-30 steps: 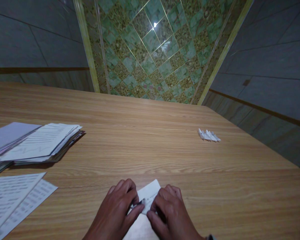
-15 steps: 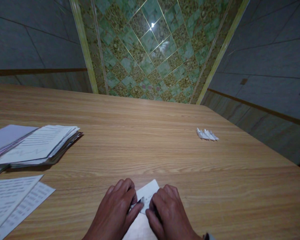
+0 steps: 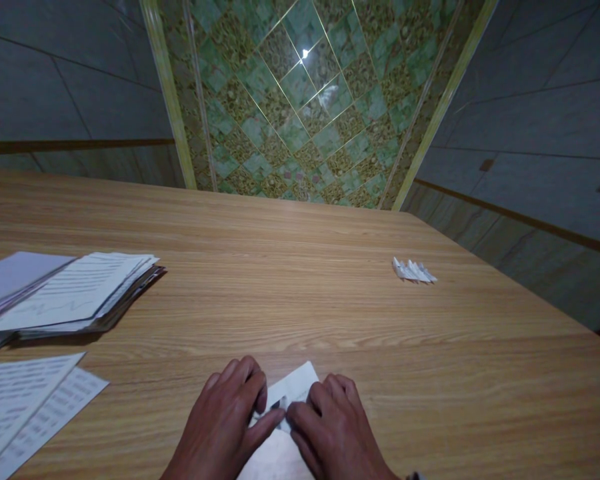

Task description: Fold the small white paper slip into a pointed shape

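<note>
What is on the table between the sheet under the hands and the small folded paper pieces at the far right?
Nothing: the head view shows only bare wooden table between the sheet and the folded paper pieces.

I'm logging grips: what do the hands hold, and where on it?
Both the left hand and right hand pinch a white paper slip at a fold across its middle, pressed against the table.

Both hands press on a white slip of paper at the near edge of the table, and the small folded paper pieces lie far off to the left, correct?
Not quite. The head view shows the folded paper pieces far off to the right, not the left. The rest holds: left hand and right hand press on the white slip near the table edge.
</note>
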`<state>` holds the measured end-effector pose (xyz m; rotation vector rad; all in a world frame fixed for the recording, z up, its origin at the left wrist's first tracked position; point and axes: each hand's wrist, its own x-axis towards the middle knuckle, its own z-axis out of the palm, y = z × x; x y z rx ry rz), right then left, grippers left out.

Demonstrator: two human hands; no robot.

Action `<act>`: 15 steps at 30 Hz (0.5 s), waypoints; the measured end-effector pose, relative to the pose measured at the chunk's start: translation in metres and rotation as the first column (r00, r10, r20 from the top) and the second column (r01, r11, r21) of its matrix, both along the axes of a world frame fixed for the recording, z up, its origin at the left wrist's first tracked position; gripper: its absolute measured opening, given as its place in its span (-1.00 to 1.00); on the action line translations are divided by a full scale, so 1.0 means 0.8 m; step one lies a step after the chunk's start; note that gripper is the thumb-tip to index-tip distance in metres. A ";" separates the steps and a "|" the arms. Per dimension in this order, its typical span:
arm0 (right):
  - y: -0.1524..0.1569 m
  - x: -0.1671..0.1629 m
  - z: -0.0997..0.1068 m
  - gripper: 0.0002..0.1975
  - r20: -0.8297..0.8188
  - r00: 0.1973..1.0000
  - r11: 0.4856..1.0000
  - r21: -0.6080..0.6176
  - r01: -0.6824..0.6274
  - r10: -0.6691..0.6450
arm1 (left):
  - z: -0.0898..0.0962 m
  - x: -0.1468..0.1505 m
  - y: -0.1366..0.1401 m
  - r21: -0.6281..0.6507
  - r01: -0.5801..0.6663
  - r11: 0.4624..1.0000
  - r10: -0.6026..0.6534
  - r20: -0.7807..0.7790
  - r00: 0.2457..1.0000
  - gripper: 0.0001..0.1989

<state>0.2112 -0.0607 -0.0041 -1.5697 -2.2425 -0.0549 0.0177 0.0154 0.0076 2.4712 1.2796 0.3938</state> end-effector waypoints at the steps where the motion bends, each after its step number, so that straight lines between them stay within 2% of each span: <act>1: 0.000 0.000 -0.001 -0.85 0.012 1.000 1.000 0.007 -0.002 0.002 | 0.000 -0.001 0.001 -0.005 0.002 1.000 -0.002 -0.002 1.000 -0.76; 5: -0.001 0.002 -0.003 -0.87 0.050 0.998 0.999 0.043 -0.031 0.029 | -0.004 -0.007 0.003 0.041 0.007 0.999 -0.007 -0.005 1.000 -0.77; 8: 0.001 0.003 -0.002 -0.87 0.056 0.997 0.998 0.051 -0.046 0.043 | -0.008 -0.014 0.000 0.209 0.067 0.976 -0.074 0.024 0.997 -0.86; 10: 0.002 0.004 -0.001 -0.86 0.044 0.998 0.998 0.039 -0.045 0.043 | -0.008 -0.016 -0.005 0.365 0.191 0.911 -0.218 0.034 0.975 -0.95; 12: 0.003 0.004 0.000 -0.86 0.029 0.999 0.999 0.034 -0.043 0.042 | -0.003 -0.014 -0.012 0.468 0.329 0.820 -0.378 0.011 0.926 -0.85; 13: 0.003 0.005 0.001 -0.87 0.022 0.999 0.999 0.030 -0.042 0.041 | 0.000 -0.012 -0.014 0.489 0.379 0.786 -0.433 -0.002 0.902 -0.79; 15: 0.003 0.006 0.002 -0.90 0.011 0.999 0.999 0.017 -0.045 0.045 | 0.004 -0.008 -0.018 0.494 0.428 0.757 -0.481 -0.022 0.876 -0.72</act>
